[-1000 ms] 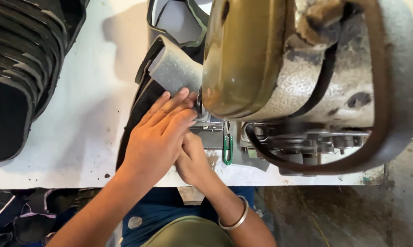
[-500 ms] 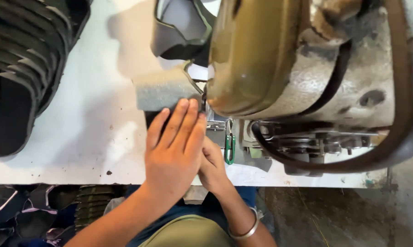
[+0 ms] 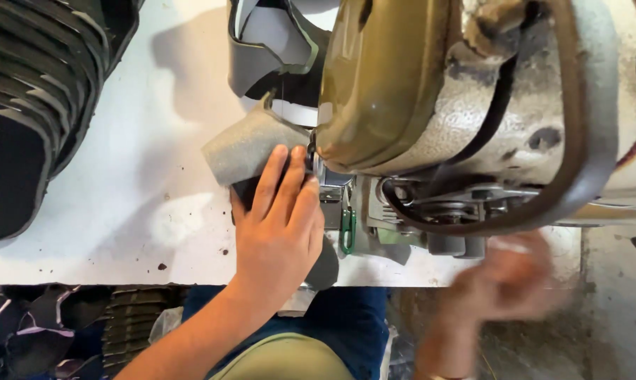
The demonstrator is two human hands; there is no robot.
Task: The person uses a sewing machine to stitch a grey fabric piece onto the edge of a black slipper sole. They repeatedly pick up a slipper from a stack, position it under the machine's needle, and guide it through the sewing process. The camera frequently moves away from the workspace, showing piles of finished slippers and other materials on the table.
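My left hand (image 3: 276,229) lies flat, fingers together, on a grey and black shoe-upper piece (image 3: 244,148) on the white table, fingertips right by the needle of an old olive and grey sewing machine (image 3: 430,105). A grey curled part of the piece sticks out to the left of my fingers. My right hand (image 3: 511,278) is blurred in motion at the table's front edge, to the right of the machine's base, and seems to hold nothing. A metal bangle shows at its wrist.
A stack of black and grey shoe uppers (image 3: 33,98) fills the left of the white table (image 3: 142,232). More grey pieces (image 3: 269,42) lie behind the needle. The machine's dark drive belt (image 3: 585,141) loops at right. Dark pieces sit below the table's edge at left.
My right hand has left the workpiece beside my left hand and swung out to the right of the machine. My left hand stays pressed on the piece, which has fed a little further back.
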